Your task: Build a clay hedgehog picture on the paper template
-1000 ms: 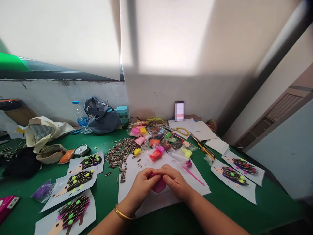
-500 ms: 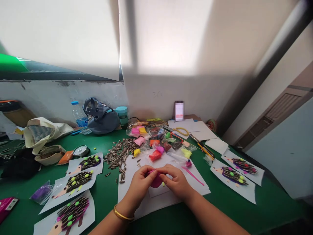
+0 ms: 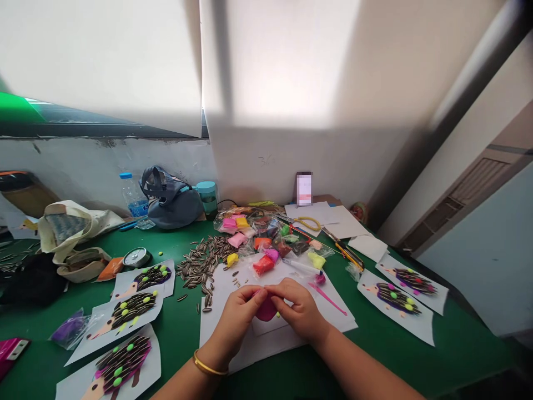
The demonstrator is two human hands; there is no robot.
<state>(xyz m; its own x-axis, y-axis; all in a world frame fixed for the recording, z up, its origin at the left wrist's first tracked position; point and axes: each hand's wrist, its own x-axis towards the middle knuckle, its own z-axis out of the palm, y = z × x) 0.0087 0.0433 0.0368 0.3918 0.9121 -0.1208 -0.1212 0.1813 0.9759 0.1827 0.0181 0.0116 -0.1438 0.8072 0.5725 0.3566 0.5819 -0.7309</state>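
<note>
A flattened piece of magenta modelling clay (image 3: 266, 311) is pinched between my two hands over white paper (image 3: 233, 350). My left hand (image 3: 241, 314), with a gold bangle at the wrist, grips its upper left edge with thumb and forefinger. From the other side my right hand (image 3: 302, 311) holds the upper right edge, its fingertips touching those of the left. The fingers cover part of the clay. Beyond the right hand lie a pink modelling tool (image 3: 328, 299) and a small magenta lump (image 3: 320, 278). A pile of striped sunflower seeds (image 3: 204, 261) spreads left of the paper.
Bags of coloured clay (image 3: 264, 264) lie behind my hands, beside yellow-handled scissors (image 3: 308, 223). Hedgehog pictures with seed spines stand out at left (image 3: 133, 311) and right (image 3: 393, 300). A phone (image 3: 305, 189) leans on the wall. At the back are a water bottle (image 3: 135, 194) and a blue bag (image 3: 172, 205).
My hands keep their pinch on the magenta clay, with only slight finger movement. The whole view has shifted very slightly.
</note>
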